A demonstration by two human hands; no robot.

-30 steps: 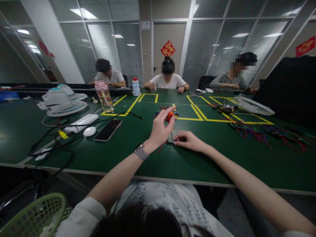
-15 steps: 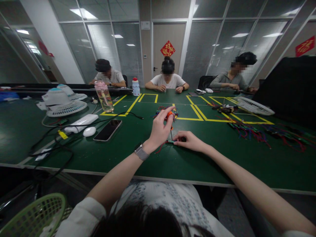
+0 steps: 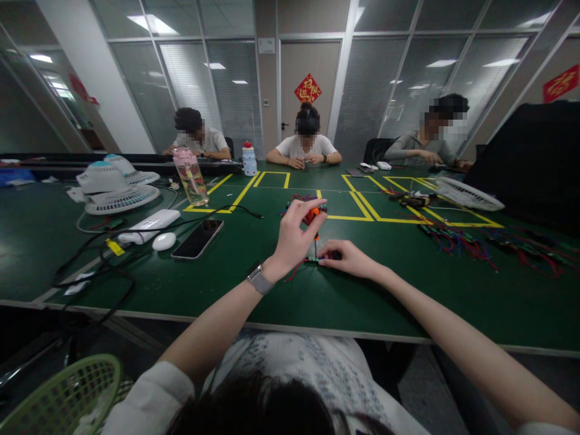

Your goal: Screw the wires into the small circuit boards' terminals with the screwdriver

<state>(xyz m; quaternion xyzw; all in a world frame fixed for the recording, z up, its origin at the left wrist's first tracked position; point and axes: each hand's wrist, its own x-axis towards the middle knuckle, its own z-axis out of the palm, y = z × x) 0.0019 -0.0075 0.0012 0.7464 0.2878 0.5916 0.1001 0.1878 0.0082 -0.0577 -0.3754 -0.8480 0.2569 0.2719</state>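
Observation:
My left hand (image 3: 296, 232), with a watch on its wrist, has thumb and fingers curled about the orange handle of an upright screwdriver (image 3: 316, 237). The screwdriver's thin shaft points down at a small green circuit board (image 3: 312, 260) lying on the table. Red wires trail from the board's left end. At the board's right end, the fingertips of my right hand (image 3: 347, 258) are pinched together on it, and part of the board is hidden by them. Just beyond my left hand lies a bundle of boards with red and blue wires (image 3: 296, 200), partly covered by that hand.
A phone (image 3: 198, 238), a white case (image 3: 164, 241), a power strip (image 3: 149, 226) and black cables lie to the left. Behind them stand a pink-lidded bottle (image 3: 191, 177) and white fans (image 3: 122, 196). More wired boards (image 3: 457, 241) lie right. Three people sit across the table.
The fingers of my left hand have shifted and opened slightly around the screwdriver, showing more of its orange handle. My right hand and the board stay in place.

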